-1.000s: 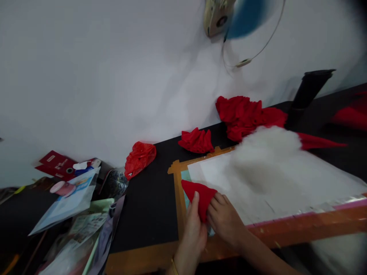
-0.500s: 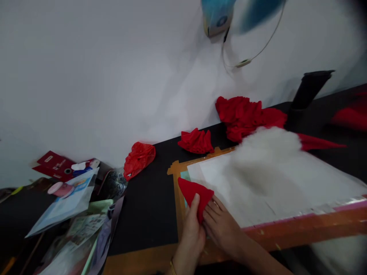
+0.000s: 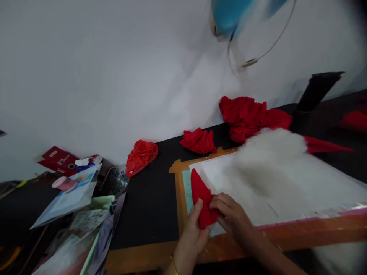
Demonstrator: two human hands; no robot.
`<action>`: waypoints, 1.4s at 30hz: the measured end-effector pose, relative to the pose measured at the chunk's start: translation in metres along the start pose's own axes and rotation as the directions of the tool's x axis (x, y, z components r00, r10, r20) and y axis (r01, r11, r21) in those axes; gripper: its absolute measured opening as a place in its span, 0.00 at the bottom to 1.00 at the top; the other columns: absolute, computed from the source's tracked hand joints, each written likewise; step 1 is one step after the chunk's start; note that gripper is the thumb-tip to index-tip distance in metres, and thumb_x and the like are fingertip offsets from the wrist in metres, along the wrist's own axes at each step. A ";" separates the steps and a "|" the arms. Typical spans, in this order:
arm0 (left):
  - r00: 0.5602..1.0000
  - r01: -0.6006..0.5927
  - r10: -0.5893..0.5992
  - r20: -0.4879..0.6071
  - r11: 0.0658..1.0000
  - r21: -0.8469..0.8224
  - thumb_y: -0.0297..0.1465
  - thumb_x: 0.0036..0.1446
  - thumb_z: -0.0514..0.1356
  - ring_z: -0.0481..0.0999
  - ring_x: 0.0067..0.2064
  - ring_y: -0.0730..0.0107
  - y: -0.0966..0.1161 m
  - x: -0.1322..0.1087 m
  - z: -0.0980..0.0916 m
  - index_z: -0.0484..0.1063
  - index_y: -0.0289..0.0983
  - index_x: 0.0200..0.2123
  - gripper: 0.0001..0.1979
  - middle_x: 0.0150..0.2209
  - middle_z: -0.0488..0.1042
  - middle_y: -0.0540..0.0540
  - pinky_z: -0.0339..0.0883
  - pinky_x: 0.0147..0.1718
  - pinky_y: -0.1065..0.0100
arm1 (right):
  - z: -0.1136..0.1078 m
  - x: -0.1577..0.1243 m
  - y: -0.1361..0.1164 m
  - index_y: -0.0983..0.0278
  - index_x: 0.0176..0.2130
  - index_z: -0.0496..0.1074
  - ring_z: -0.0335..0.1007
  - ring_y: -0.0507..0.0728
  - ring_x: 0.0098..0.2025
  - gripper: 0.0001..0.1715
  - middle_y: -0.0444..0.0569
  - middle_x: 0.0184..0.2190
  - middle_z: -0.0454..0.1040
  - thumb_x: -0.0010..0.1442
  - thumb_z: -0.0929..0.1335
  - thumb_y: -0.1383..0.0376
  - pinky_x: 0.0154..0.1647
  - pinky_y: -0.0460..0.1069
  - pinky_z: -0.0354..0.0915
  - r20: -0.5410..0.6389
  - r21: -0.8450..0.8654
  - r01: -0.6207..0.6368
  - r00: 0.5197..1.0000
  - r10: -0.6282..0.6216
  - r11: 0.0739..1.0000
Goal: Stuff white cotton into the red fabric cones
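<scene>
A person's left hand (image 3: 191, 233) and right hand (image 3: 233, 217) both close on a red cloth cone (image 3: 200, 193) at the near left corner of a white sheet (image 3: 220, 173), which is bordered in orange tape (image 3: 179, 194) on a black desk (image 3: 151, 198). The left thumb presses the cone's lower end and the right fingertips pinch its right side, while the tip points away toward the wall. A gold bangle (image 3: 172, 264) sits on the left wrist. A mound of white fluff (image 3: 269, 152), blurred in the picture, lies on the sheet's far side. Along the desk's back edge are a red plastic bag (image 3: 141, 154), a small pleated red piece (image 3: 198, 140) and a larger red pile (image 3: 249, 116), with a black tube (image 3: 315, 89) and another red cone (image 3: 323, 145) toward the right end. Packets and papers (image 3: 71, 191) crowd the left end. A fan (image 3: 229, 15) shows as a blue blur on the wall above. The cone looks to keep its shape only by the two pinches, so a slackened thumb could let the cloth spring open. Air from the fan might also lift the loose fluff onto the red cloth or curl the sheet's free edge.
</scene>
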State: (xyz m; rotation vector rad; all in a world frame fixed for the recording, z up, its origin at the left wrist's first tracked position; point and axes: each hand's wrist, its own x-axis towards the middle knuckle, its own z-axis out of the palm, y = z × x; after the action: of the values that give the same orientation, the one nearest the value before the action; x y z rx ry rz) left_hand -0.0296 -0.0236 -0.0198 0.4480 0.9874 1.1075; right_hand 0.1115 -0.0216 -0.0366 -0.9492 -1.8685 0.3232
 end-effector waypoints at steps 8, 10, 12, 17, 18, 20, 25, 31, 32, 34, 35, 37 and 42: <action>0.989 0.150 -0.148 0.027 0.968 -0.203 0.37 0.46 0.70 0.79 0.46 0.56 0.002 0.001 0.002 0.78 0.34 0.40 0.18 0.40 0.81 0.40 0.70 0.50 0.59 | -0.012 -0.007 0.000 0.60 0.46 0.64 0.67 0.59 0.43 0.19 0.51 0.44 0.71 0.55 0.66 0.75 0.40 0.53 0.67 -0.012 0.058 -0.147 0.989 0.148 0.987; 0.990 0.137 -0.130 0.045 0.968 -0.212 0.38 0.47 0.70 0.78 0.46 0.56 0.004 0.003 0.002 0.78 0.33 0.42 0.20 0.40 0.81 0.39 0.70 0.48 0.60 | -0.018 -0.006 -0.004 0.60 0.58 0.59 0.65 0.61 0.52 0.32 0.56 0.56 0.64 0.56 0.69 0.70 0.44 0.53 0.69 0.066 0.095 -0.208 0.977 0.202 0.974; 0.991 0.131 -0.131 0.012 0.971 -0.199 0.38 0.46 0.70 0.79 0.44 0.58 0.004 0.002 0.004 0.77 0.33 0.43 0.21 0.40 0.81 0.39 0.71 0.45 0.62 | -0.016 -0.006 -0.004 0.60 0.63 0.55 0.64 0.62 0.55 0.40 0.57 0.59 0.62 0.55 0.70 0.70 0.47 0.55 0.68 0.091 0.042 -0.186 0.979 0.181 0.982; 0.988 0.149 -0.152 -0.015 0.978 -0.147 0.42 0.46 0.70 0.77 0.43 0.61 -0.004 -0.004 0.007 0.76 0.33 0.42 0.24 0.43 0.79 0.39 0.70 0.40 0.67 | 0.001 -0.007 0.011 0.59 0.50 0.67 0.69 0.61 0.42 0.29 0.51 0.42 0.75 0.51 0.63 0.80 0.42 0.57 0.65 -0.062 -0.154 -0.066 0.996 0.057 0.986; 0.992 0.123 -0.121 0.020 0.986 -0.115 0.44 0.47 0.69 0.76 0.46 0.59 -0.004 -0.005 0.005 0.74 0.33 0.45 0.26 0.46 0.77 0.38 0.69 0.42 0.65 | 0.001 -0.007 0.014 0.60 0.47 0.68 0.69 0.61 0.40 0.28 0.50 0.39 0.75 0.49 0.62 0.80 0.41 0.57 0.64 -0.087 -0.158 -0.094 0.993 0.081 0.983; 0.996 -0.020 0.020 0.086 1.000 -0.002 0.44 0.46 0.70 0.73 0.53 0.56 -0.001 -0.006 0.000 0.70 0.36 0.51 0.31 0.54 0.72 0.37 0.68 0.47 0.63 | 0.000 -0.006 0.020 0.60 0.44 0.70 0.70 0.61 0.40 0.25 0.50 0.39 0.76 0.47 0.62 0.78 0.41 0.56 0.65 -0.098 -0.102 -0.192 0.978 0.182 0.976; 0.891 -0.438 0.442 0.107 0.771 0.462 0.32 0.41 0.71 0.72 0.50 0.58 0.001 -0.006 -0.011 0.64 0.39 0.53 0.35 0.52 0.69 0.39 0.67 0.48 0.60 | -0.004 0.001 0.016 0.61 0.44 0.70 0.74 0.58 0.40 0.21 0.49 0.41 0.78 0.49 0.63 0.71 0.41 0.52 0.68 0.012 0.072 -0.496 0.868 0.496 0.865; 0.852 -0.447 0.524 0.015 0.712 0.541 0.21 0.43 0.58 0.72 0.47 0.61 -0.008 0.006 -0.006 0.68 0.38 0.43 0.20 0.44 0.71 0.44 0.64 0.50 0.63 | 0.006 0.003 0.004 0.61 0.41 0.68 0.73 0.57 0.28 0.16 0.46 0.30 0.78 0.50 0.63 0.68 0.31 0.49 0.65 0.062 -0.037 -0.524 0.849 0.525 0.851; 0.850 -0.447 0.527 0.010 0.710 0.544 0.20 0.41 0.57 0.72 0.47 0.62 -0.007 0.009 -0.006 0.68 0.38 0.42 0.21 0.43 0.71 0.45 0.64 0.49 0.64 | 0.006 0.002 0.005 0.61 0.41 0.68 0.73 0.57 0.27 0.17 0.46 0.28 0.77 0.48 0.62 0.69 0.29 0.48 0.64 0.041 -0.073 -0.528 0.846 0.531 0.846; 0.857 -0.430 0.516 0.007 0.707 0.562 0.18 0.38 0.56 0.72 0.45 0.63 -0.002 0.010 -0.007 0.68 0.38 0.41 0.23 0.41 0.72 0.46 0.64 0.47 0.66 | 0.004 0.000 0.008 0.61 0.40 0.67 0.72 0.56 0.25 0.18 0.45 0.26 0.76 0.46 0.61 0.71 0.28 0.48 0.61 0.012 -0.130 -0.550 0.831 0.556 0.825; 0.865 -0.417 0.502 0.013 0.704 0.574 0.18 0.37 0.56 0.72 0.44 0.63 0.001 0.010 -0.007 0.68 0.38 0.41 0.23 0.40 0.72 0.46 0.64 0.46 0.66 | 0.002 0.000 0.010 0.61 0.40 0.66 0.71 0.56 0.25 0.18 0.44 0.25 0.75 0.47 0.61 0.72 0.27 0.47 0.61 0.022 -0.143 -0.554 0.826 0.563 0.820; 0.883 -0.396 0.467 0.048 0.685 0.611 0.18 0.39 0.58 0.73 0.45 0.61 0.007 0.004 -0.006 0.69 0.38 0.43 0.25 0.42 0.72 0.44 0.64 0.47 0.65 | -0.002 0.001 0.012 0.61 0.43 0.66 0.71 0.56 0.25 0.18 0.44 0.26 0.75 0.50 0.62 0.70 0.27 0.48 0.60 0.071 -0.141 -0.542 0.829 0.554 0.829; 0.863 -0.440 0.481 0.156 0.563 0.700 0.27 0.48 0.64 0.73 0.45 0.59 0.019 -0.007 -0.004 0.73 0.39 0.43 0.16 0.43 0.75 0.43 0.62 0.47 0.65 | -0.011 0.007 0.003 0.62 0.49 0.66 0.74 0.58 0.34 0.18 0.49 0.36 0.77 0.57 0.63 0.66 0.36 0.51 0.66 0.111 -0.046 -0.518 0.847 0.520 0.854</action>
State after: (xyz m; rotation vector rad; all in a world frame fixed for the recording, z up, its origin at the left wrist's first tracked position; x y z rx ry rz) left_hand -0.0436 -0.0227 -0.0051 1.4068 1.3945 1.1581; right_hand 0.1207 -0.0163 -0.0281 -1.4732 -1.6906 0.7075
